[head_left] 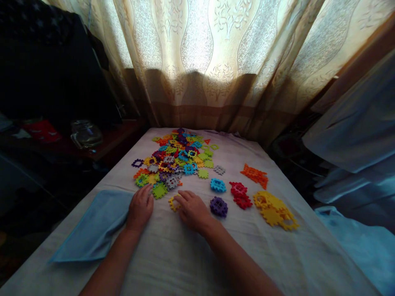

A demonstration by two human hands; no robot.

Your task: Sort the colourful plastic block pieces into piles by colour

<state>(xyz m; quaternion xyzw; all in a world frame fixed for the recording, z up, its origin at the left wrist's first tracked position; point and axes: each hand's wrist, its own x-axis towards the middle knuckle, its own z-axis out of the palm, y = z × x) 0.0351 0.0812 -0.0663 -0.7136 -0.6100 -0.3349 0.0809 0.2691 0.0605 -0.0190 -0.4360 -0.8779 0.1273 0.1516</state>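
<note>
My right hand [194, 210] has its fingertips on a yellow square interlocking piece [173, 204] with a toothed edge, lying at the cloth; the fingers partly hide it. To the left, my left hand [141, 205] rests with loosely extended fingers beside a lime-green piece [159, 190], holding nothing I can see. Beyond both hands spreads a mixed heap of colourful pieces [182, 154]. Sorted by colour on the right lie purple pieces [219, 206], blue pieces [218, 185], red pieces [240, 195], orange pieces [254, 175] and a larger yellow group [275, 209].
A light blue cloth or bag [92, 226] lies left of my left hand. White cloth [173, 263] covers the work surface. Curtains [197, 53] hang behind it. A glass jar [86, 134] stands on a dark side table. Pale blue plastic [354, 242] is at the right.
</note>
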